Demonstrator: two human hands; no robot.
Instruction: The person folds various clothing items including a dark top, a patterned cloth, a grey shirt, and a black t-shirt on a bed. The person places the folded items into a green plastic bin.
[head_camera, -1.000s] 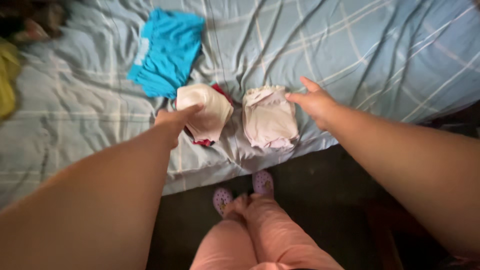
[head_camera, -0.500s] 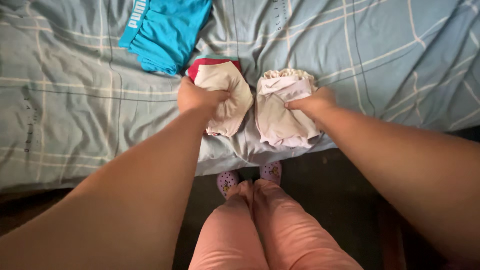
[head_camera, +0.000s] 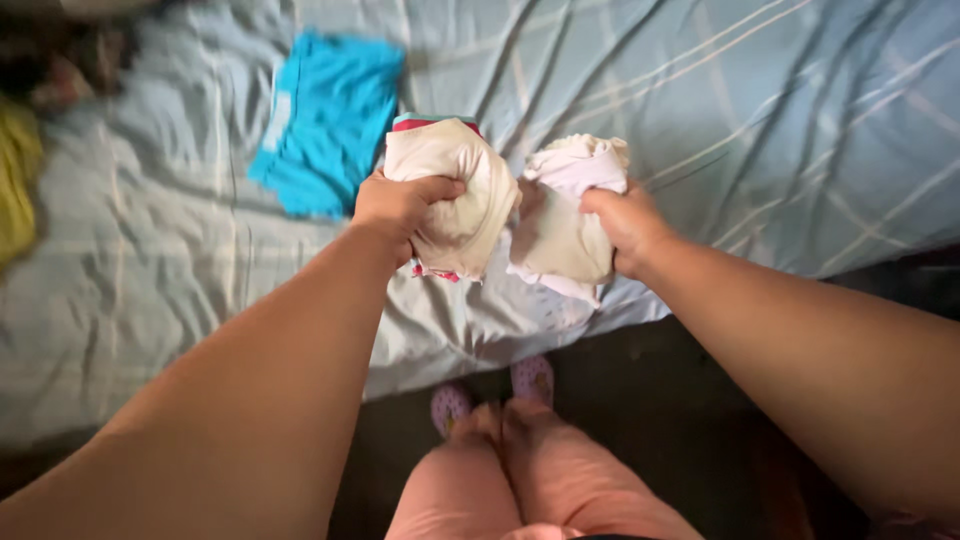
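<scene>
Pale blue checked bedsheet (head_camera: 720, 130) across a bed, rumpled, dark floor below its near edge. Viewed from above; whole frame slightly blurred.

Left hand (head_camera: 398, 205): fingers curled shut around a cream folded stack (head_camera: 455, 195), with red and teal layers showing at its top and bottom edges. Right hand (head_camera: 625, 225): clamped on a pale pinkish folded stack (head_camera: 560, 215), thumb over the upper edge. Both stacks side by side, nearly touching, at or just above the sheet near the bed's edge (contact with the sheet cannot be told from this view).

Elsewhere: bright blue folded garment (head_camera: 325, 120) lying flat on the sheet, up and to the left, apart from both hands. Yellow cloth (head_camera: 18, 180) at far left edge. Pink trousers (head_camera: 530, 480) and lilac clogs (head_camera: 490, 395) below.

Judgement on handling: soft folded bundles, prone to splaying if pinched at one corner only. Better to grip through all layers, fingers beneath and thumb on top, so inner pieces (the red one especially, already peeking out below) stay inside. Keep each stack level, move both at an even pace, and avoid brushing one against the other so the folds hold.
</scene>
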